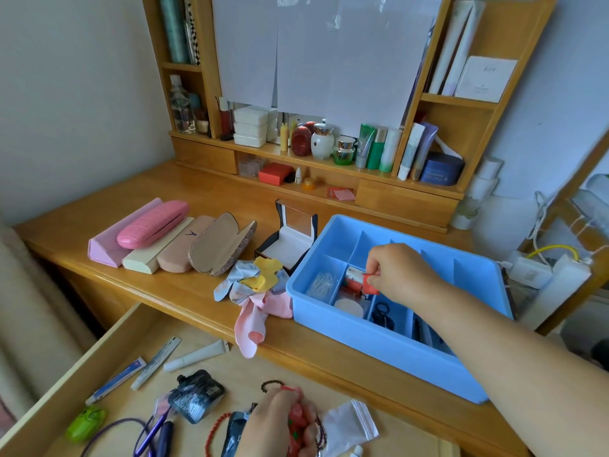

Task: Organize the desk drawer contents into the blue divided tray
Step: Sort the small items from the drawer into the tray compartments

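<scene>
Drawer clutter is lying open: light tubes, a soft black pouch. Her left hand is curling round squashy red items; her right hand is pinching a small red packet, probably featherlight, by its end over the blue tray's middle compartment.

Left hand hides most of red item.

The blue divided tray sits on the table at the right, near its front edge. Its near compartments hold clear loops on the left, a white round pad beside them, then black hair ties. A small red packet lies tilted over a middle compartment. The open drawer below holds tubes, pouches, bracelets and a green case.
</scene>
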### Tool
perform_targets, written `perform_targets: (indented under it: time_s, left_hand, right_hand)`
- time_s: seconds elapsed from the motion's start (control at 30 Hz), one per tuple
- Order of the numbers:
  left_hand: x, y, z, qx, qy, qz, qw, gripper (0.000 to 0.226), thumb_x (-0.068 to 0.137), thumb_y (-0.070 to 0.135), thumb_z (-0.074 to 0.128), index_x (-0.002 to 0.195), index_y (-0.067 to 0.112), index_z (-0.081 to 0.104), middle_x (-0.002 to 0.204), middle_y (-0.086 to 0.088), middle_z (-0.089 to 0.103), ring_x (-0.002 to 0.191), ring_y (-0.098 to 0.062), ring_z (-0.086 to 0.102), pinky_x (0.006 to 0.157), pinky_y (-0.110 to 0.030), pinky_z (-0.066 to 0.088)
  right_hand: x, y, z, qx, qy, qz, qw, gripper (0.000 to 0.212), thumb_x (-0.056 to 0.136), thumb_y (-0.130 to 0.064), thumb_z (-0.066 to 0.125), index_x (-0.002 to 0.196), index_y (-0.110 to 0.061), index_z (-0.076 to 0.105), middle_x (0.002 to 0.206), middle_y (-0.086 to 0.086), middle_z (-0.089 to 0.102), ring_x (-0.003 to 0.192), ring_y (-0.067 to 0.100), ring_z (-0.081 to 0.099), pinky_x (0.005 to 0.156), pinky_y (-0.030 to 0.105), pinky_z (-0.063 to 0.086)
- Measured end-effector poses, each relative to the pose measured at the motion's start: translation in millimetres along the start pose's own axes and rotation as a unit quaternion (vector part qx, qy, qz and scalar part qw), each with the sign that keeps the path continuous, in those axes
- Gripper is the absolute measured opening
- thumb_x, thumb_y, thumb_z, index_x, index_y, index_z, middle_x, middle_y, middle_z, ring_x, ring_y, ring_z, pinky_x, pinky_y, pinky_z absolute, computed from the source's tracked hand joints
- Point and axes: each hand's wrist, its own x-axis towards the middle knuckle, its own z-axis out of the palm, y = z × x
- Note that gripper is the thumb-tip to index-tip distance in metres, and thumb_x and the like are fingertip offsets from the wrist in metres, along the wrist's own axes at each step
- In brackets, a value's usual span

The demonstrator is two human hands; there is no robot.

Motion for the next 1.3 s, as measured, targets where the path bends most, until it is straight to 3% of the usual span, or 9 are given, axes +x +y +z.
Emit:
perform_targets:
  time_s: [0.23,0.53,0.63,0.73,0.87,0.93,1.13,1.23,1.3]
  left_hand:
    - [-11,5,1,0.021,-0.013,0.047,0.999,0.026,0.094,0.006,0.052,0.078,-0.003,0.070,0.074,-0.030,0.066,0.042,-0.021,0.047,0.041,-0.023,0.039]
    - [-21,10,5,0.126,0.073,0.057,0.988,0.023,0.093,0.009,0.056,0.078,-0.004,0.066,0.042,-0.010,0.054,0.029,-0.014,0.041,0.032,-0.017,0.031]
    - [-26,14,-2,0.166,0.052,0.039,0.984,0.014,0.092,-0.001,0.053,0.093,-0.011,0.063,0.038,0.001,0.055,0.025,-0.002,0.043,0.030,-0.009,0.031]
    - [-29,20,2,0.162,-0.003,0.051,0.985,0.021,0.095,0.007,0.052,0.105,-0.010,0.059,0.058,-0.014,0.063,0.032,-0.013,0.043,0.033,-0.017,0.032]
    - [-34,28,15,0.191,-0.083,0.120,0.971,0.019,0.097,0.013,0.049,0.103,-0.004,0.054,0.059,-0.004,0.067,0.039,-0.012,0.042,0.040,-0.020,0.033]
    - [-33,31,21,0.201,-0.089,0.141,0.965,0.015,0.097,0.009,0.050,0.100,-0.004,0.053,0.065,-0.008,0.070,0.037,-0.010,0.042,0.039,-0.019,0.034]
    - [-25,26,23,0.177,-0.048,0.138,0.973,0.021,0.096,0.021,0.051,0.091,0.002,0.058,0.052,-0.008,0.058,0.033,-0.013,0.037,0.035,-0.017,0.028]
    - [-15,16,7,0.098,0.000,0.031,0.995,0.033,0.096,0.031,0.050,0.082,0.002,0.054,0.048,-0.006,0.043,0.035,-0.016,0.033,0.037,-0.017,0.024]
    - [-8,9,-10,0.012,-0.003,-0.076,0.997,0.044,0.095,0.030,0.047,0.061,0.002,0.047,0.046,-0.009,0.035,0.032,-0.015,0.030,0.038,-0.016,0.023]
  right_hand:
    - [4,-12,6,-0.017,0.010,-0.011,1.000,0.018,0.085,-0.005,0.056,0.071,-0.016,0.056,0.087,0.005,0.064,0.085,0.024,0.060,0.074,0.036,0.050]
    - [3,-17,18,-0.196,-0.031,0.044,0.979,0.016,0.083,-0.007,0.055,0.086,-0.018,0.066,0.086,0.000,0.059,0.076,0.021,0.052,0.060,0.026,0.038]
    - [-1,-12,10,-0.111,0.016,0.050,0.992,0.014,0.085,-0.014,0.055,0.084,-0.018,0.067,0.085,-0.002,0.065,0.079,0.020,0.061,0.061,0.026,0.045]
    - [-33,-12,1,0.107,0.084,0.000,0.991,0.015,0.086,-0.029,0.062,0.072,-0.025,0.066,0.069,-0.009,0.062,0.067,0.003,0.058,0.054,0.018,0.043]
    - [-90,-29,17,0.322,-0.177,-0.044,0.929,0.014,0.080,-0.040,0.070,0.079,-0.026,0.070,0.074,-0.004,0.069,0.056,-0.001,0.061,0.050,0.014,0.045]
    - [-106,-30,26,0.377,-0.213,-0.039,0.900,0.005,0.082,-0.025,0.071,0.077,-0.024,0.070,0.067,-0.003,0.069,0.059,0.006,0.064,0.054,0.018,0.048]
    - [-92,-18,6,0.365,-0.082,-0.015,0.927,0.014,0.084,-0.012,0.068,0.075,-0.022,0.067,0.060,-0.003,0.069,0.055,0.005,0.064,0.061,0.024,0.054]
    - [-57,-3,-18,0.235,0.096,-0.012,0.967,0.019,0.084,-0.018,0.069,0.069,-0.028,0.062,0.066,-0.005,0.068,0.063,0.010,0.065,0.065,0.028,0.052]
    - [-36,1,-19,0.138,0.102,-0.013,0.985,0.018,0.085,-0.020,0.067,0.070,-0.026,0.061,0.069,-0.007,0.064,0.069,0.014,0.062,0.065,0.028,0.049]
